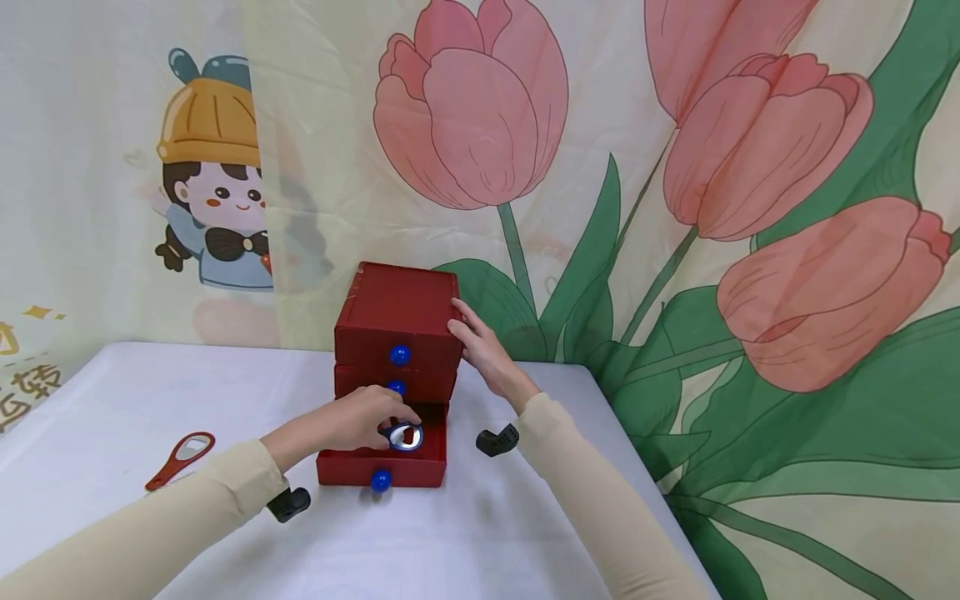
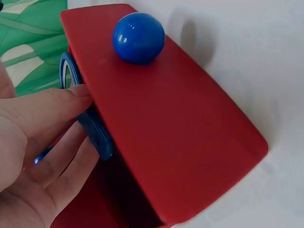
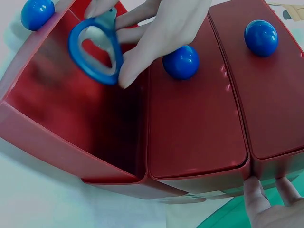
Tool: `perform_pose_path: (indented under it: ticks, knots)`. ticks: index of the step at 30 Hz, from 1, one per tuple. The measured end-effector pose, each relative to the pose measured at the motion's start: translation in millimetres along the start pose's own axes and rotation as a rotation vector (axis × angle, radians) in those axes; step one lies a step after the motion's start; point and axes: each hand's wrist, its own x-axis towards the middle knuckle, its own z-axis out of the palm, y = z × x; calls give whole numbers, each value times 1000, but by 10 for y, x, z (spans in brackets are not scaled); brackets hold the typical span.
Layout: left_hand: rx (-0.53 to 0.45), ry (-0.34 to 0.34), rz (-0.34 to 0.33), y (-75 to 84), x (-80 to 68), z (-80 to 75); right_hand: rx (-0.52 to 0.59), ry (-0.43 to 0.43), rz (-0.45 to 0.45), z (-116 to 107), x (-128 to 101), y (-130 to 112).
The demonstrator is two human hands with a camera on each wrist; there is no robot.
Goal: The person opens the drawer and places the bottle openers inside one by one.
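The blue bottle opener sits over the pulled-out bottom drawer of the red chest, pinched by the left hand. The right hand, fingers straight, presses the chest's side at 3 o'clock. A red opener lies on the tabletop at 9 o'clock.
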Motion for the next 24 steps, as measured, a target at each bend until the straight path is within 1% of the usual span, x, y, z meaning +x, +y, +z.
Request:
perform_pose_path:
  ticks: [7, 12, 16, 24]
  knots:
    - [32, -12, -20, 35, 93, 112, -14, -1, -4, 1, 0, 6]
    - [49, -6, -38, 70, 152, 189, -14, -2, -8, -3, -3, 5]
    - [53, -4, -40, 92, 185, 241, -7, 0, -5, -4, -3, 13]
    - [47, -7, -57, 66, 246, 316, 0, -1, -10, -9, -4, 17]
